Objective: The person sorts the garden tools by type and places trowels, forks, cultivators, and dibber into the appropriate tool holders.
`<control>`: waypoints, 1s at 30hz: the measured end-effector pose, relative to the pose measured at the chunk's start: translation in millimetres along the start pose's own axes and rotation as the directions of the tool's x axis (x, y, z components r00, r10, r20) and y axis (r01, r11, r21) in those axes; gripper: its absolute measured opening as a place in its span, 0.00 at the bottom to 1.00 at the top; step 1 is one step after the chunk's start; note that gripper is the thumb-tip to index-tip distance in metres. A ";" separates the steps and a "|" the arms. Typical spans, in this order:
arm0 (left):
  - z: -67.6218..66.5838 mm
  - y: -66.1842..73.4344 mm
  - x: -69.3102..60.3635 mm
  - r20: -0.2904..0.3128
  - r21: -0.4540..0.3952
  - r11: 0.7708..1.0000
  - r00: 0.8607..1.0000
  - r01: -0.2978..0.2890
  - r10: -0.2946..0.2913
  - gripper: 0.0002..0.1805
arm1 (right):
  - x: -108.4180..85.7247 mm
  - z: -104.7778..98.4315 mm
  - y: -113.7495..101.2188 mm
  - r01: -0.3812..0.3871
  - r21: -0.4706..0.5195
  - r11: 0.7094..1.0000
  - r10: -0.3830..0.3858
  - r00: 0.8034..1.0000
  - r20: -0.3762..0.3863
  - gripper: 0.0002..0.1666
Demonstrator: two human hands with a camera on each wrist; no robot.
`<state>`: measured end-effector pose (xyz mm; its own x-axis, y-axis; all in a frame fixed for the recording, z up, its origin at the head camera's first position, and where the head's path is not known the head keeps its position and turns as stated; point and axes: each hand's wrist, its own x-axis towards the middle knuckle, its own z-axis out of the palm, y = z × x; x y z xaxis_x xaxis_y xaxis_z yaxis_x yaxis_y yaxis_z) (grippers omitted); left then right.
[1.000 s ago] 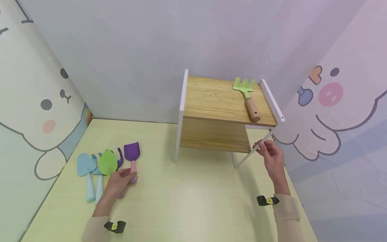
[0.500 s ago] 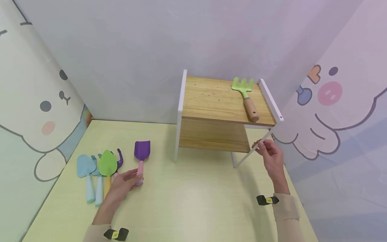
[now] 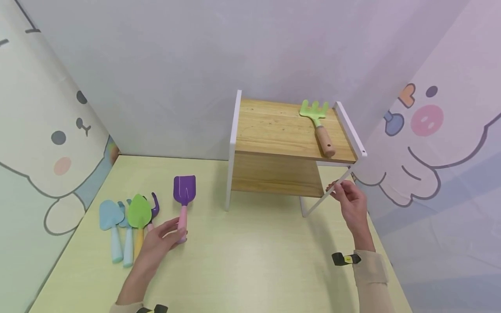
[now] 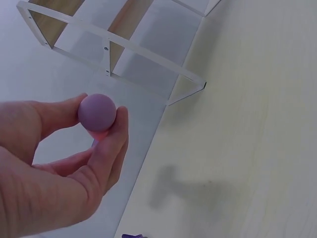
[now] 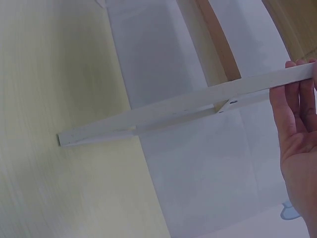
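Currently, the left grip [image 3: 160, 241] pinches a purple-bladed, pink-handled shovel [image 3: 184, 198] above the pale yellow worktop [image 3: 242, 265]; the right grip [image 3: 352, 206] clasps the white frame [image 5: 173, 105] of a two-tier wooden shelf [image 3: 274, 130].

In the head view, the left hand [image 3: 159, 243] is covering part of the purple shovel [image 3: 184, 189] and of a hooked tool [image 3: 155, 208], and the bottom edge is cropping a black wrist device [image 3: 161, 308]! From the left wrist, a purple sliver [image 4: 132, 236] is peeking in, too small to identify. From the right wrist, the edge is slicing the right hand [image 5: 299, 144] while the shelf frame [image 5: 173, 105] is masking some finger surface.
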<state>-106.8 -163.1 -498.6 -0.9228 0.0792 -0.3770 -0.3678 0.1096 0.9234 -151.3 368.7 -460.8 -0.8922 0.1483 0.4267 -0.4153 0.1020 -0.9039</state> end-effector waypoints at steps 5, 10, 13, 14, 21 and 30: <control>4.1 4.5 -10.2 -0.002 -0.014 1.000 1.000 0.002 -0.002 0.37 | -1.4 -0.2 0.2 -0.009 -0.016 1.000 0.009 1.000 -0.004 0.09; 10.2 6.3 -18.5 -0.032 -0.026 1.000 0.999 -0.012 0.011 0.37 | -1.2 -0.7 -0.1 -0.008 -0.008 1.000 0.008 1.000 -0.003 0.09; 13.3 6.4 -23.4 -0.049 -0.038 0.999 0.998 -0.027 0.026 0.37 | -0.2 -0.2 0.5 0.001 0.005 1.000 -0.001 1.000 -0.008 0.09; 14.4 6.3 -25.0 -0.054 -0.044 0.998 0.998 -0.033 0.031 0.37 | 0.2 0.4 0.6 0.003 0.013 1.000 -0.003 1.000 -0.010 0.09; 23.9 5.0 -36.0 -0.103 -0.083 0.992 0.991 -0.093 0.084 0.34 | 1.0 3.1 -0.9 0.001 0.044 0.999 0.000 1.000 -0.011 0.09; 34.6 3.7 -51.8 -0.099 -0.095 0.984 0.985 -0.151 0.142 0.32 | 0.5 0.7 -0.7 0.003 0.015 1.000 -0.003 1.000 -0.003 0.09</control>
<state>-56.3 -132.5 -478.2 -0.9724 -0.0049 -0.2331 -0.2331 0.0015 0.9724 -151.6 368.0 -459.9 -0.8906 0.1510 0.4290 -0.4201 0.0881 -0.9032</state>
